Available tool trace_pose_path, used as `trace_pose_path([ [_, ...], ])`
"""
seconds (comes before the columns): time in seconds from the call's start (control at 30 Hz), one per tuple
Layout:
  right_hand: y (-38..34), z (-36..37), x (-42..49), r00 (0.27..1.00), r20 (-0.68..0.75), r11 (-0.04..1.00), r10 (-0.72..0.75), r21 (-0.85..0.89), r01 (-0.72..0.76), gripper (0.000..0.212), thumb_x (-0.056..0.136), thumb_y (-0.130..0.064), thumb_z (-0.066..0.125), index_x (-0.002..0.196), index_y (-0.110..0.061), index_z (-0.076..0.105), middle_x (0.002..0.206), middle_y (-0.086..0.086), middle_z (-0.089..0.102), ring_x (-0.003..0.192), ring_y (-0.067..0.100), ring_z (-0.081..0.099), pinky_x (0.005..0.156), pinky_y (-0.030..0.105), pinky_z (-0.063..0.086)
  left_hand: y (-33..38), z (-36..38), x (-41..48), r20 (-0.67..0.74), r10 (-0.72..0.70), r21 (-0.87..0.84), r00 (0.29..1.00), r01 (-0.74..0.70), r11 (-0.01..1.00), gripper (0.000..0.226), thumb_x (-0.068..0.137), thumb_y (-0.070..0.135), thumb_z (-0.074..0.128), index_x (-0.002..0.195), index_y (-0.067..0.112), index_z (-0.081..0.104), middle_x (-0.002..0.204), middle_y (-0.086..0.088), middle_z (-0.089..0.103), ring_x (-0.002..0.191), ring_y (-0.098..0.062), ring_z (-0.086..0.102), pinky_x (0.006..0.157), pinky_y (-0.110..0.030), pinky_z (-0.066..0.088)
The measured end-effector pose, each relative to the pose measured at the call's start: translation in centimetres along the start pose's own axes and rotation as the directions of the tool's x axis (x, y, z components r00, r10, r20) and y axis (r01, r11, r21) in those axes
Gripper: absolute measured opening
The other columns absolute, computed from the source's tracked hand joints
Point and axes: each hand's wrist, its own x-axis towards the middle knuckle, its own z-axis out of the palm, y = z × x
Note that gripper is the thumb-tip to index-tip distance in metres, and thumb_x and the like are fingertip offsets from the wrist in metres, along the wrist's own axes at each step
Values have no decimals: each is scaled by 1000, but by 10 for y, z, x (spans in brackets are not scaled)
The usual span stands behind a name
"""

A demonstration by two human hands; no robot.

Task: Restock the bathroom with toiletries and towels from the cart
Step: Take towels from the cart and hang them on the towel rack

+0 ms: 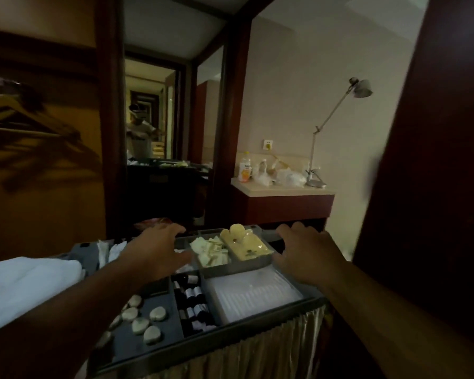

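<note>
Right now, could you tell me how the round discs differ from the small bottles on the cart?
The round pale discs are flat and light; the small bottles are dark cylinders with white bands. The discs lie scattered in the wide left compartment; the bottles are packed in the narrow middle one. Both lie in the cart tray.

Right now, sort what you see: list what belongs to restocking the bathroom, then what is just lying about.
For the job: cart tray, white towels, small dark bottles, round soaps, pale packets, yellow packs.

Lying about: desk lamp, juice bottle, plastic bags on the counter, hangers on the left.
</note>
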Motion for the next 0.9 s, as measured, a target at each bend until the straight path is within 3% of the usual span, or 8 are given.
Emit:
trace_pose_path([
  [0.27, -87, 44, 132, 963, 20, 953, -270, 151, 264, 53, 95, -53, 46, 141, -28, 39, 132, 5, 51, 114, 29, 53, 93, 44, 42, -92, 8, 22, -125, -240, 39, 963, 247, 968, 61, 88, 57, 60, 140, 29, 46, 132, 0, 56, 115, -20, 53, 92, -37, 50],
  [0.47, -169, 92, 222, 883, 21, 856, -469, 257, 448, 56, 95, -54, 48, 142, -27, 39, 135, 5, 51, 117, 28, 54, 95, 45, 44, -164, -6, 9, -264, -528, 51, 807, 558, 828, 62, 89, 53, 63, 142, 27, 46, 137, 0, 53, 120, -19, 52, 96, -38, 50],
  [0.57, -222, 106, 253, 802, -4, 768, -597, 287, 573, 51, 95, -54, 48, 139, -28, 40, 133, 5, 52, 116, 28, 54, 97, 46, 43, -186, -8, -1, -303, -633, 35, 712, 672, 739, 61, 89, 53, 62, 142, 27, 46, 138, 1, 53, 120, -18, 52, 96, -39, 51],
  [0.73, -294, 134, 268, 590, -51, 532, -806, 376, 759, 47, 96, -53, 49, 134, -27, 41, 126, 5, 55, 108, 28, 57, 86, 43, 41, -198, 5, -40, -349, -762, 67, 545, 826, 560, 58, 86, 56, 60, 137, 30, 50, 135, 1, 57, 120, -19, 53, 96, -38, 50],
  [0.9, -344, 153, 242, 430, 3, 373, -903, 500, 781, 58, 96, -53, 50, 146, -29, 36, 146, 3, 49, 127, 29, 51, 98, 43, 43, -192, 17, -86, -310, -871, 102, 382, 924, 368, 49, 86, 57, 57, 131, 38, 54, 134, 5, 57, 120, -15, 52, 97, -36, 49],
])
